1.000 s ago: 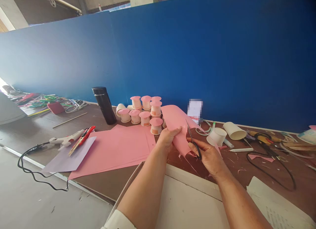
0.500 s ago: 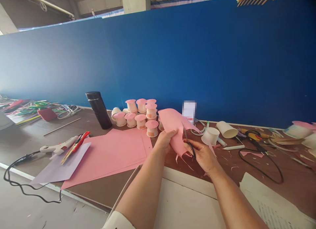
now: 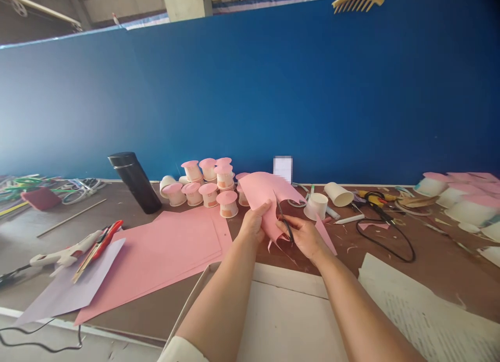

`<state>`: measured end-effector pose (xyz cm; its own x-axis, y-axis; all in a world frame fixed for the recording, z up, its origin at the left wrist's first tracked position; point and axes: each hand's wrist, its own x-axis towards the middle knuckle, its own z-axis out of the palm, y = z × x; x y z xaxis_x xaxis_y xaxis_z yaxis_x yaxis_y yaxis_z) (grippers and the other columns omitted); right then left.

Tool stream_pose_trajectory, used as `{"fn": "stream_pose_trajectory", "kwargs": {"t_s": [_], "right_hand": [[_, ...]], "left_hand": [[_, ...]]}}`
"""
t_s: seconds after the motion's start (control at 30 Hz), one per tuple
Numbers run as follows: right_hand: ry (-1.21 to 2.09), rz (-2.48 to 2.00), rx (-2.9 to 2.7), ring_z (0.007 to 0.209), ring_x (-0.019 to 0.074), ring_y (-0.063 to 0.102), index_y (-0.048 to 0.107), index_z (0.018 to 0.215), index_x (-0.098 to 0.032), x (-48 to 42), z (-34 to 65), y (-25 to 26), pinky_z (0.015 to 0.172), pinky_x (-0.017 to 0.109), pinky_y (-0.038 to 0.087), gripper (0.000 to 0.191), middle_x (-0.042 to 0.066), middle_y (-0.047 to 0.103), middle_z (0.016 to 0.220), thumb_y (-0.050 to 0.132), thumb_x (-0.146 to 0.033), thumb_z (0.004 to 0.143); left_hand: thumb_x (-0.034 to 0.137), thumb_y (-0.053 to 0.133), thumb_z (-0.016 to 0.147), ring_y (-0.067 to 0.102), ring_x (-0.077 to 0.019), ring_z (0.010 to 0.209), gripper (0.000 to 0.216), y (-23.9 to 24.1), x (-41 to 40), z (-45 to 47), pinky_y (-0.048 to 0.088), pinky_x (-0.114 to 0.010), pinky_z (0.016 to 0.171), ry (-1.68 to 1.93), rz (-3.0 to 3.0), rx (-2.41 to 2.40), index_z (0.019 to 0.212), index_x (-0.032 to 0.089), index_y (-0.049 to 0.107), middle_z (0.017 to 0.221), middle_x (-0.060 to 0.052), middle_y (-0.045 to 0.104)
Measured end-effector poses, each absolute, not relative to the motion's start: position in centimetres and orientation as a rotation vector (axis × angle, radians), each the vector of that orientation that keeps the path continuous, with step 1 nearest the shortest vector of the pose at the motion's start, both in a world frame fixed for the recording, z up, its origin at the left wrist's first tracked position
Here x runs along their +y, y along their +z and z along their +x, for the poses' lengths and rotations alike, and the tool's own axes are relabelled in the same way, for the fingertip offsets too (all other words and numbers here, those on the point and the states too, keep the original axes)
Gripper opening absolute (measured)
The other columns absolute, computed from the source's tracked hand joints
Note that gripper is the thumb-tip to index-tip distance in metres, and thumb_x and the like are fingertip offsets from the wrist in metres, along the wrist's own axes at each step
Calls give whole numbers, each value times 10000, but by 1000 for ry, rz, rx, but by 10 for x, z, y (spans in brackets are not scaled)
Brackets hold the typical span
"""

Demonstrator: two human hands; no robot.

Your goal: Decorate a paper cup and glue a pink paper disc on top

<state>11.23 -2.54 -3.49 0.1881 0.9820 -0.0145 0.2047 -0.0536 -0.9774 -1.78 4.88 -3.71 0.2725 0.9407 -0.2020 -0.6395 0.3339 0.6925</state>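
Note:
My left hand [image 3: 253,224] grips the edge of a curled pink paper sheet [image 3: 261,192] held above the brown table [image 3: 429,268]. My right hand [image 3: 304,237] is closed round the handles of black scissors [image 3: 283,219], whose blades point up into the pink sheet. Thin pink offcuts hang under the sheet. A stack of flat pink paper [image 3: 167,250] lies just left of my left hand. Behind it stand several small white cups with pink lids [image 3: 207,182].
A black flask [image 3: 135,182] stands at the left. A white glue gun [image 3: 64,255], a red cutter [image 3: 99,242] and a lilac sheet [image 3: 66,289] lie front left. White paper cups [image 3: 328,198], a black cable [image 3: 386,237] and tools lie right. A blue wall [image 3: 273,91] backs the table.
The camera has swung to the right, so everything shifted left in view. Both hands stay on the pink sheet and the scissors have moved a little along the cut.

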Motion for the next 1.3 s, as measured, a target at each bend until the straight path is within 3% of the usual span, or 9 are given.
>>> {"fn": "stream_pose_trajectory", "kwargs": {"t_s": [0.2,0.47,0.7,0.9,1.3], "right_hand": [[1027,-1438,-1220,692,171,600,793,1136,-212,-26,115,-37,738,318,515,526,1,694,760,804,-514,706],[982,-1461,-1309,745,187,617,797,1124,-234,-30,115,-30,749,311,503,522,6,689,747,717,-620,782],[974,-1472,-1293,848,224,653,787,1174,-236,-32,113,-26,806,341,502,575,36,747,884,718,-641,772],[966,-1468,-1326,752,192,612,803,1115,-244,-38,110,-18,756,314,476,510,4,687,748,691,-625,796],[936,-1453,-1395,703,182,553,799,908,-234,-38,110,-15,663,282,434,387,5,623,675,655,-585,830]], "left_hand": [[185,894,655,760,-265,833,330,-38,54,-23,624,-384,846,1193,638,761,927,80,741,965,-168,788],[265,938,625,756,-260,804,394,-34,53,-33,613,-380,840,1100,771,770,916,73,756,952,-166,789],[265,951,604,751,-256,803,413,-37,55,-35,611,-386,849,1091,778,773,908,64,756,954,-173,788],[271,950,615,754,-257,820,419,-37,55,-36,607,-381,856,1083,785,757,922,61,758,979,-178,786],[259,936,632,746,-248,795,388,-30,52,-40,603,-374,842,1069,779,757,908,49,762,959,-182,786]]}}
